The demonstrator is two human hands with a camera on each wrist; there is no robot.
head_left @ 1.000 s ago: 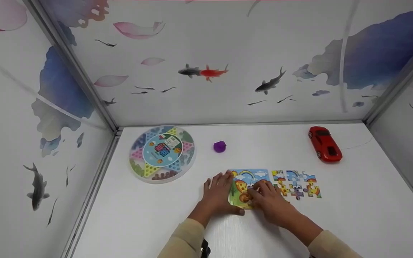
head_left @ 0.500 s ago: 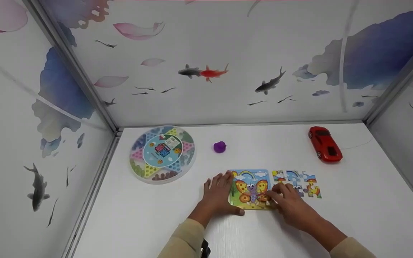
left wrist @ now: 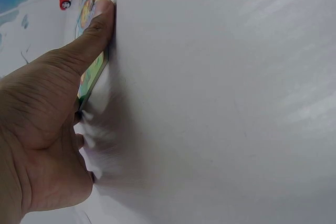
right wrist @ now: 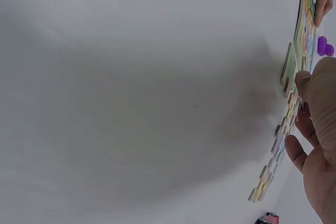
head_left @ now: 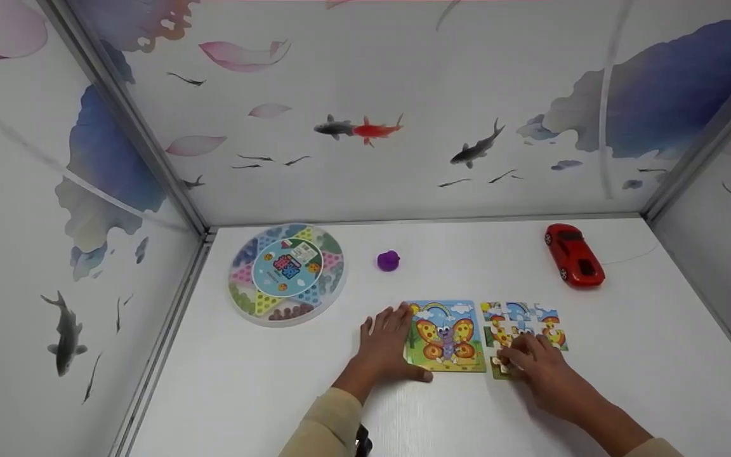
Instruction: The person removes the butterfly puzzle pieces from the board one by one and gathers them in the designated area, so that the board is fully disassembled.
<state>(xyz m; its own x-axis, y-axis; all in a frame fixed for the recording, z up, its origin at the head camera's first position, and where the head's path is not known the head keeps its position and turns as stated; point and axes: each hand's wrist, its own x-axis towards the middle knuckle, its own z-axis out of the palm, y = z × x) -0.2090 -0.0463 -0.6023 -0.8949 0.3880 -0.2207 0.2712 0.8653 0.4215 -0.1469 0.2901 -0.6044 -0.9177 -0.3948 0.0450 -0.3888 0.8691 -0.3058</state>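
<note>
My left hand (head_left: 384, 346) lies with fingers spread along the left side of a square butterfly puzzle board (head_left: 447, 336). Its thumb (left wrist: 97, 24) rests at the board's lower edge. To the right of the board, my right hand (head_left: 546, 374) pinches a green-brown jigsaw piece (head_left: 499, 370) by its upper right side, with thumb and fingertips. That piece is low against the table, just off the board's lower right corner. Above it, loose jigsaw pieces (head_left: 519, 311) lie in rows; the right hand partly covers the nearer ones.
A round game board (head_left: 287, 274) with a star pattern lies at the back left. A small purple toy (head_left: 388, 260) stands behind the puzzle board, and a red toy car (head_left: 573, 255) at the back right. Printed white walls (head_left: 365, 171) enclose the table's back and sides.
My right hand has moved from over the puzzle board to its right, bringing the jigsaw piece beneath the loose rows. The butterfly picture is now uncovered. My left hand has stayed put.
</note>
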